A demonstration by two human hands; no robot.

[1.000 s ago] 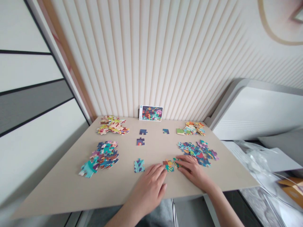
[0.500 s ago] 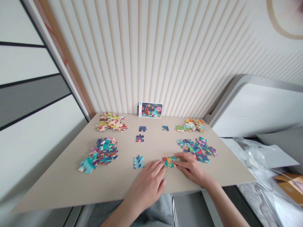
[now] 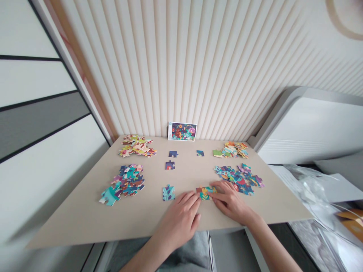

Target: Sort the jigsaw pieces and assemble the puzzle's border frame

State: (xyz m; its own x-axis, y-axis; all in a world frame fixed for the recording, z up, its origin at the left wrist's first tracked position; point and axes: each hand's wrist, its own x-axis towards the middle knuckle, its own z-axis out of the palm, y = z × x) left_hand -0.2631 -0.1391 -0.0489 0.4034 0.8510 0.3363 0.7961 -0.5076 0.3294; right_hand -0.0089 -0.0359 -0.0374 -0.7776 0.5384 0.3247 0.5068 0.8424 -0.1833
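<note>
In front of me a short strip of puzzle pieces (image 3: 204,194), with yellow, orange and teal patterns, lies flat on the table between my hands. My left hand (image 3: 184,215) rests palm down with its fingers stretched out, and the fingertips touch the strip's left end. Over the strip's right end, my right hand (image 3: 230,201) has its fingers on a puzzle piece, partly covering it. A single teal puzzle piece (image 3: 168,193) with blue leaf shapes lies apart, left of the strip. Farther back are two dark blue pieces (image 3: 173,154) and a third blue piece (image 3: 200,153).
A picture card (image 3: 182,132) leans on the ribbed wall at the table's back. Puzzle-piece piles lie at the back left (image 3: 137,146), left (image 3: 124,183), back right (image 3: 231,150) and right (image 3: 241,179). Beyond the right edge, clear plastic wrapping (image 3: 307,189) lies lower down.
The whole view has shifted slightly, so things sit a little farther right. Both hands stay on the strip, with no clear movement against the table.
</note>
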